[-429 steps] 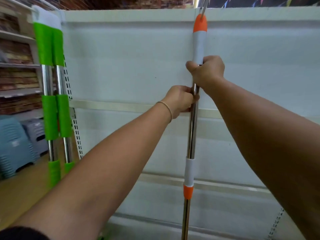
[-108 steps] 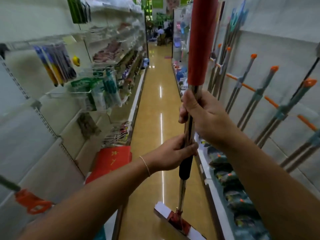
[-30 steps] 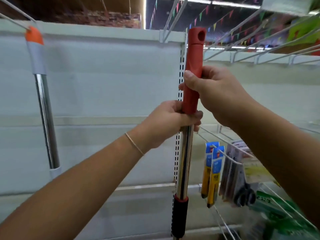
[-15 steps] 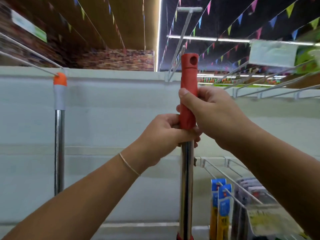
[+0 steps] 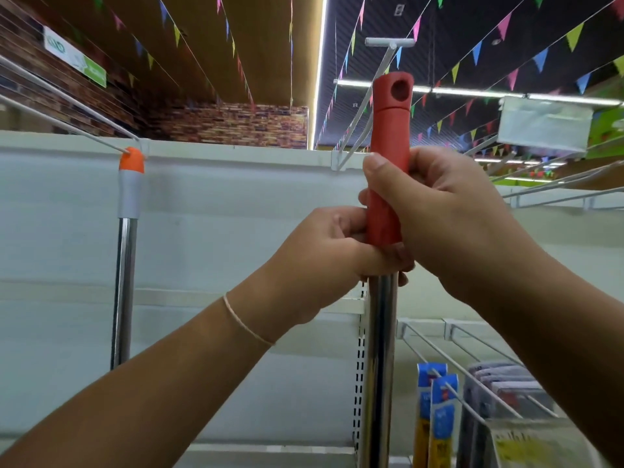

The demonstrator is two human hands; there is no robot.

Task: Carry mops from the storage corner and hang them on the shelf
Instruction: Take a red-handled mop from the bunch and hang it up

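Observation:
I hold a mop upright by its handle in front of a white shelf back panel [image 5: 236, 197]. The mop [image 5: 388, 130] has a red grip with a hanging hole at its tip and a chrome pole below. My right hand [image 5: 449, 214] grips the red grip. My left hand [image 5: 320, 261] grips just beneath, where the red grip meets the chrome. The hole sits just below and in front of a white wire hook [image 5: 378, 72] that juts from the shelf top. A second mop [image 5: 130, 197], orange-tipped with a grey collar, hangs from a hook at the left. The mop head is out of view.
More wire hooks [image 5: 557, 194] stick out at the upper right. Lower right hooks carry blue and yellow packets [image 5: 437, 410] and grey cloths [image 5: 499, 390]. A slotted upright [image 5: 360, 366] runs down the panel behind the pole. Bunting hangs from the ceiling.
I carried the red-handled mop along the aisle to the shelf. Over the last second the view tilted upward and the red grip's hole came closer to the wire hook.

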